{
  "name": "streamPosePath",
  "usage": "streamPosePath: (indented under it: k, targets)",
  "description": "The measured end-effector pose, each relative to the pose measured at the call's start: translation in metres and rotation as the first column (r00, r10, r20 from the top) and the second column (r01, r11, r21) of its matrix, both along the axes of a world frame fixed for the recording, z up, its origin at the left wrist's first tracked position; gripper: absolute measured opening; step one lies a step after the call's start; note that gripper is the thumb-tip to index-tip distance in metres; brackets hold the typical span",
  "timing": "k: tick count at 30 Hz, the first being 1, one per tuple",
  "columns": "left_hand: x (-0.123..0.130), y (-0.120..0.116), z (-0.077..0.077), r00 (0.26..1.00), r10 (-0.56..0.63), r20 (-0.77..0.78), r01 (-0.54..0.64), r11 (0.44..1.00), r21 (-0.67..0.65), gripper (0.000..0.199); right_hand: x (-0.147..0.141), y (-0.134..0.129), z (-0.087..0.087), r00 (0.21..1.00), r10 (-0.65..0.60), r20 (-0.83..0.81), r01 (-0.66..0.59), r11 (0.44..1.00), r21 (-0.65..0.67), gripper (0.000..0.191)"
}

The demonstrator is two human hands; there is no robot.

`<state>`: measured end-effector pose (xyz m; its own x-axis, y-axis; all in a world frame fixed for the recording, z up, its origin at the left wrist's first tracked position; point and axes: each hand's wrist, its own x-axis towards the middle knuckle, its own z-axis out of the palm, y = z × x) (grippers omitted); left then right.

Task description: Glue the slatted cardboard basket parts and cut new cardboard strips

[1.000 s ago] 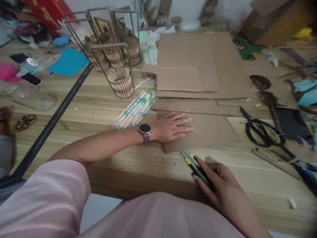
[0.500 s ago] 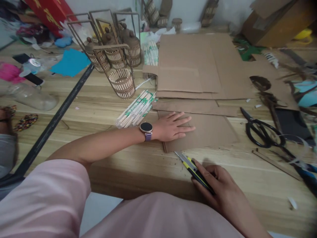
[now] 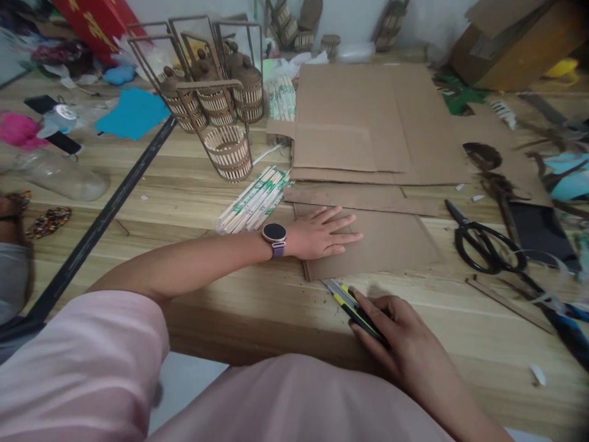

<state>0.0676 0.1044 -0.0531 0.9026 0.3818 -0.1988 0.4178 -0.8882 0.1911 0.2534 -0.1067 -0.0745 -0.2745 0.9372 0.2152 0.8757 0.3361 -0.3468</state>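
Observation:
My left hand (image 3: 322, 233) lies flat with spread fingers on a piece of brown cardboard (image 3: 391, 245) near the table's front edge. A narrow cardboard strip (image 3: 359, 199) lies along its far side. In my right hand (image 3: 400, 331) is a yellow-and-black utility knife (image 3: 356, 313). Its blade points up and left, with the tip by the cardboard's near edge; whether it touches is too fine to tell. Small dark crumbs are scattered around the blade.
Larger cardboard sheets (image 3: 350, 123) lie behind. Paper-wrapped chopsticks (image 3: 255, 199) and small slatted baskets with handles (image 3: 227, 153) stand left of them. Black scissors (image 3: 488, 242) and a dark phone-like slab (image 3: 543, 233) lie right. Another person's arm (image 3: 11, 245) shows at far left.
My right hand and the utility knife have shifted slightly left and up, toward the cardboard's near edge. My left hand stays flat in place.

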Motion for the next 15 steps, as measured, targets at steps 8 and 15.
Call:
streamPosePath:
  k: [8,15]
  targets:
    - [0.001,-0.001,0.003,0.999,0.006,-0.033,-0.006,1.000,0.006,0.054,-0.004,0.004,-0.003,0.998,0.055,-0.008,-0.054,0.998,0.037,0.043]
    - [0.001,-0.001,0.003,0.999,-0.011,-0.054,0.013,0.999,0.033,0.054,0.001,0.012,0.005,0.991,0.119,-0.056,-0.120,0.992,-0.024,0.046]
